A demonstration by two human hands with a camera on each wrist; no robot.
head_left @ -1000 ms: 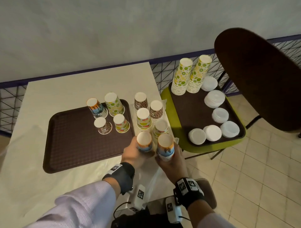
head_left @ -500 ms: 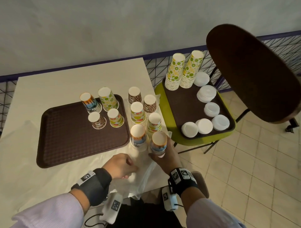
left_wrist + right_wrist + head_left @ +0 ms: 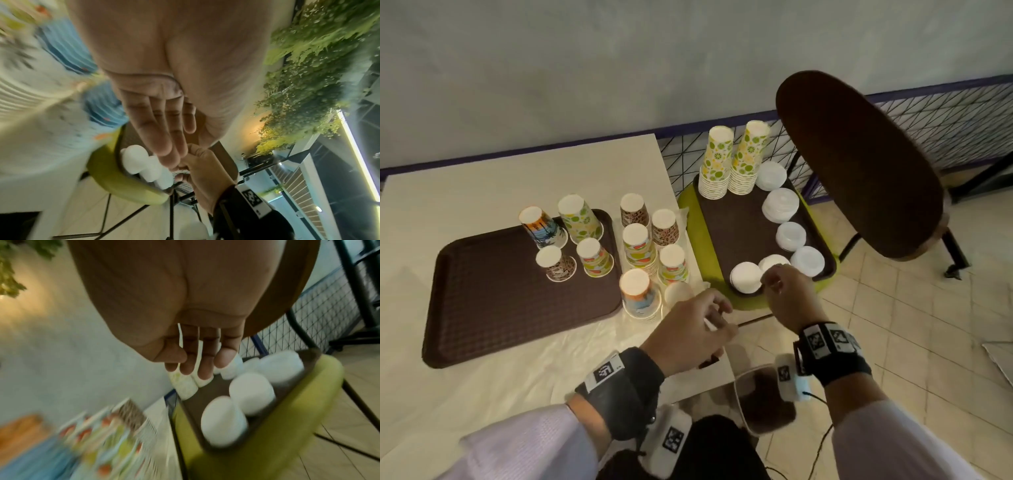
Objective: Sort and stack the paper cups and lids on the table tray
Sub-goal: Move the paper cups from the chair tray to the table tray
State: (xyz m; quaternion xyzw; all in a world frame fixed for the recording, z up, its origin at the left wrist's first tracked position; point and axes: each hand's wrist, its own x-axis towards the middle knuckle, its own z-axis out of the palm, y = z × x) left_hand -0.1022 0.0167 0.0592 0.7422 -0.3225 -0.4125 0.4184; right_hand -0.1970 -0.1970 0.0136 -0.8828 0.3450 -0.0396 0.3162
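The brown table tray [image 3: 500, 291] carries several upside-down patterned paper cups [image 3: 580, 219] at its far right corner. More upside-down cup stacks [image 3: 638, 245] stand on the table just right of it. My left hand [image 3: 719, 315] hovers over the table's front right corner beside the nearest cup stack [image 3: 678, 291], fingers relaxed and holding nothing; its fingers [image 3: 170, 142] look straight in the left wrist view. My right hand [image 3: 774, 284] hangs over the front edge of a second brown tray [image 3: 736, 233], just above white lid stacks [image 3: 746, 277], with its extended fingers [image 3: 197, 368] holding nothing.
The second tray lies on a green chair seat [image 3: 688, 205] right of the table, with two tall green-patterned cup stacks [image 3: 717, 164] at its back and lid stacks [image 3: 780, 205] along its right side. A dark brown chair back [image 3: 859, 164] rises beyond. Tiled floor lies below.
My right hand has let go of the front cup stack and moved right to the chair tray. My left hand has moved right to the table corner.
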